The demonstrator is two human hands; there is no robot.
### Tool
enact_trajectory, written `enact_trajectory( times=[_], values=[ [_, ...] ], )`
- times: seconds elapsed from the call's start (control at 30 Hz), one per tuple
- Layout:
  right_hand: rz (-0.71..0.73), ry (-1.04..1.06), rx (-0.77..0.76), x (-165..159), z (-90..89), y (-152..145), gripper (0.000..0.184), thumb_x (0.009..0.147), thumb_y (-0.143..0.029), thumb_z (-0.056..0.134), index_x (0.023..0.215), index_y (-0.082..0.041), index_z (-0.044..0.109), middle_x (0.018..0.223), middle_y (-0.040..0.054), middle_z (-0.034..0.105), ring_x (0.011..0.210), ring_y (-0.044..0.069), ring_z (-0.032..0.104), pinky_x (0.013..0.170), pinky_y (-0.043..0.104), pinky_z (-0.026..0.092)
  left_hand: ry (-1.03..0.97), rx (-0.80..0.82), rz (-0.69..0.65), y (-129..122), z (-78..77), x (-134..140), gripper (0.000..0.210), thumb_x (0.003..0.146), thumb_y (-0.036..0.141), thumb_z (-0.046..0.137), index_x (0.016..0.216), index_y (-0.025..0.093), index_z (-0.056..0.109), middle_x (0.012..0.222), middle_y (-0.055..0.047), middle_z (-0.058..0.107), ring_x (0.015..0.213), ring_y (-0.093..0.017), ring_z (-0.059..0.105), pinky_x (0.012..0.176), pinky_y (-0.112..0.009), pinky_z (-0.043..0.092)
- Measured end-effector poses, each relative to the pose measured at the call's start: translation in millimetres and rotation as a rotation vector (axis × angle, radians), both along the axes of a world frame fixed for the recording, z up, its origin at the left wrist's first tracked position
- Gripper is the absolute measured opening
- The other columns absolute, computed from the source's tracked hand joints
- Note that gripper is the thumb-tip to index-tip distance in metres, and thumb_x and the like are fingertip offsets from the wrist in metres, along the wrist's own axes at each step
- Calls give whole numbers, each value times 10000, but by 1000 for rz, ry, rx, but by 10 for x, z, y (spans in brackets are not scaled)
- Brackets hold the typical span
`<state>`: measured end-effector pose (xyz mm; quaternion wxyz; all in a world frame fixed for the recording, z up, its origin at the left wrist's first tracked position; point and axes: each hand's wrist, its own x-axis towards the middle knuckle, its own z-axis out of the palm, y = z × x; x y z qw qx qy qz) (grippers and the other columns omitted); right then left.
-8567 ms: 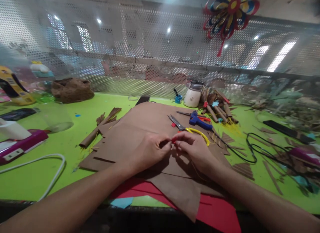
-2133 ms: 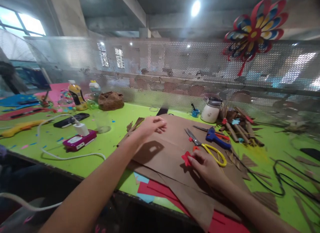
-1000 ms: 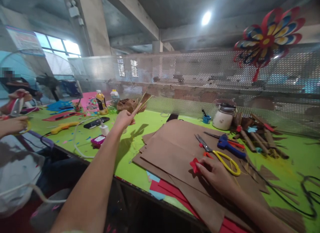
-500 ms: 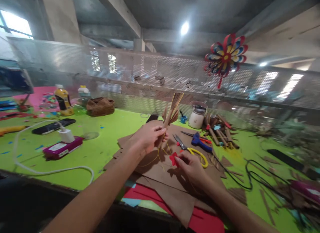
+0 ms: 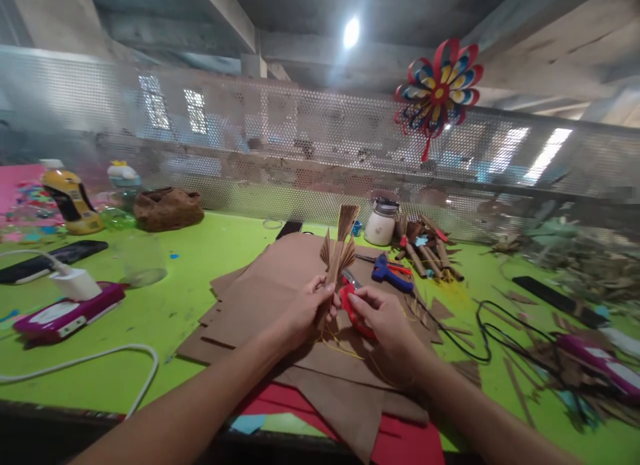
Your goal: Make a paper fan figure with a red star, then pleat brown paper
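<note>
My left hand (image 5: pixel 315 305) is closed around the lower stem of a brown paper craft piece (image 5: pixel 342 252), held upright, with pleated fans at its top and sides. Yellow string (image 5: pixel 345 350) trails below it. Between thumb and fingertips, my right hand (image 5: pixel 383 312) pinches a red paper strip (image 5: pixel 350 305) close beside the stem; whether the two touch I cannot tell. Behind my right hand lie scissors (image 5: pixel 351 278), their handles mostly hidden. A blue glue gun (image 5: pixel 393 274) rests just beyond. Both hands are above stacked brown paper sheets (image 5: pixel 250 305).
On the green table (image 5: pixel 165 318) are a jar (image 5: pixel 381 224), a bundle of brown paper rolls (image 5: pixel 425 252), a black cable (image 5: pixel 487 325) and scraps at right. Leftward stand a clear cup (image 5: pixel 144 262), a purple power strip (image 5: pixel 75 312), a phone (image 5: pixel 55 260) and bottles. A perforated metal screen (image 5: pixel 300 132) closes the back.
My right hand has brought the red paper up beside the craft piece, covering the scissors' handles. My left hand has lowered the piece slightly. The view has shifted to the right.
</note>
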<state>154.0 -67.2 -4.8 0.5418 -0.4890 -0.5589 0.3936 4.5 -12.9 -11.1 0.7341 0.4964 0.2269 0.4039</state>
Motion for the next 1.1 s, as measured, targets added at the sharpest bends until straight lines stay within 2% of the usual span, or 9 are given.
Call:
enact_trajectory(
  times=[0.17,0.27,0.4,0.5,0.6,0.7,0.9,1.0,1.1],
  values=[
    [21,-5,-68,16,19,45,274,749,-421,602,735,-148,618,576,-15,543,481,84,424,456,208,344,62,-30,56,-52,28,14,216,775,343,597,747,153,498,584,36,503,438,-39,431,414,-140,329],
    [35,26,-122,1,51,67,242,742,-398,606,706,-158,601,548,-27,536,464,84,432,452,209,348,82,-33,96,-59,43,5,202,776,334,571,721,151,504,582,36,492,446,-41,425,408,-143,306],
    [-1,9,-157,-41,62,98,226,737,-371,604,656,-163,570,508,-33,516,437,85,427,435,212,342,42,-127,23,-62,51,-8,323,817,448,482,705,146,516,554,40,452,426,-42,394,400,-152,287],
    [-29,-44,-139,-64,52,121,230,736,-365,598,632,-161,568,489,-37,500,428,85,421,422,210,327,29,-121,8,-81,54,-7,375,796,515,517,795,142,556,588,33,479,451,-45,418,414,-155,300],
    [-34,-98,-108,-81,26,144,202,733,-345,592,652,-160,586,499,-38,509,444,89,438,427,206,331,52,-46,52,-98,47,13,364,726,421,663,958,160,561,749,-3,572,560,-62,512,489,-160,370],
    [27,-115,-100,-97,-13,170,167,726,-313,592,673,-154,595,533,-29,543,472,90,468,444,201,348,69,-26,38,-88,24,36,403,717,370,687,1030,158,548,840,-36,604,630,-91,560,562,-192,428],
    [107,-44,-94,-70,-13,177,258,758,-394,582,744,-139,618,536,-26,532,466,82,456,466,208,371,85,-41,56,-27,-1,32,390,713,374,677,1017,160,561,665,13,564,489,-61,488,470,-174,380],
    [41,-31,-97,22,17,170,275,773,-416,566,747,-146,614,538,-26,521,452,80,436,450,210,357,115,-36,99,-9,8,17,381,710,361,679,1013,164,559,636,28,541,440,-46,442,436,-171,367],
    [-84,-95,-26,185,24,207,300,770,-442,563,755,-147,615,539,-20,520,460,92,434,445,217,347,146,-47,167,22,19,3,384,694,337,693,1011,172,554,624,41,520,426,-49,439,430,-183,393]
  ],
)
